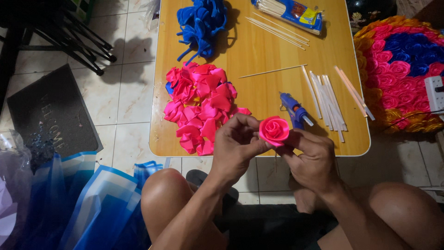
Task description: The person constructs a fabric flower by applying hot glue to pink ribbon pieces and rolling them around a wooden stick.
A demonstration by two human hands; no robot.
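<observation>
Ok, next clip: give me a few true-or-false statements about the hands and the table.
1. Both hands hold a pink rose. True: left hand, right hand.
2. The glue gun is in the right hand. False: it lies on the table.
3. A heap of pink petals lies on the table. True.
4. The blue strips lie on the floor. False: they are on the table.
</observation>
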